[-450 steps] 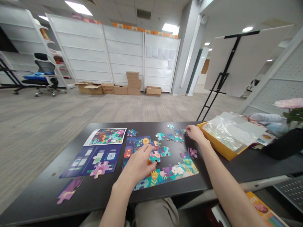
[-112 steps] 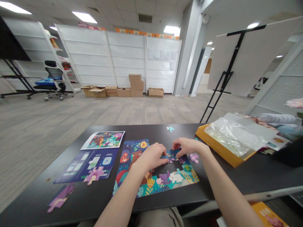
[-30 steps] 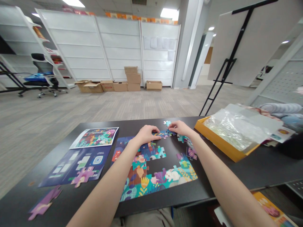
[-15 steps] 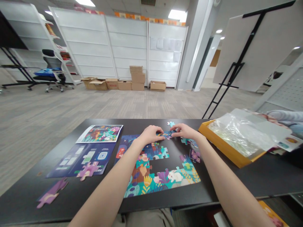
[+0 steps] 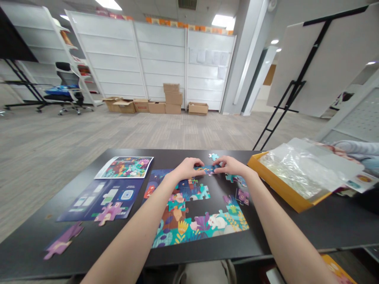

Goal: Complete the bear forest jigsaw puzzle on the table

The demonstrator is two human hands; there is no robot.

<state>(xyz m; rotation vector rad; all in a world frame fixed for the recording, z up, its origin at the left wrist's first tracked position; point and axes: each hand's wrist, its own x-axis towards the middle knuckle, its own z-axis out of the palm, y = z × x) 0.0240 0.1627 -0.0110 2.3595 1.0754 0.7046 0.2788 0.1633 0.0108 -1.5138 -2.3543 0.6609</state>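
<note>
Well, from where I stand the black tabletop point(image 5: 325, 221) is the biggest thing going, and nearly all of it is taken up by paper and card. At its three o'clock side sits a yellow box point(image 5: 278, 185) with a crumpled clear bag point(image 5: 296, 167) lying in it. At nine o'clock are a colour picture sheet point(image 5: 126, 167) and, nearer the person, a dark blue leaflet point(image 5: 102, 199) with a loose purple piece point(image 5: 109, 212) on it; another purple piece point(image 5: 62, 245) lies alone at about eight o'clock.

Dead centre is the half-built puzzle point(image 5: 195, 227), its near edge and left side joined, a bare gap in the middle. Just beyond it, at twelve o'clock, both hands meet over a short strip of pieces point(image 5: 207, 170), joined and lying flat on the tabletop. One stray piece point(image 5: 213, 156) sits just past them.

That strip looks light, thin card: stiff enough within each piece, but I would judge the joints loose, so it would likely sag or part if lifted by one end. Taking it at both ends and keeping it flat seems the safe way.

As for grip, the left hand point(image 5: 186, 169) has its fingertips curled down onto the strip's left end, and the right hand point(image 5: 233, 165) pinches the right end. Both are closed on it lightly rather than clenched.
</note>
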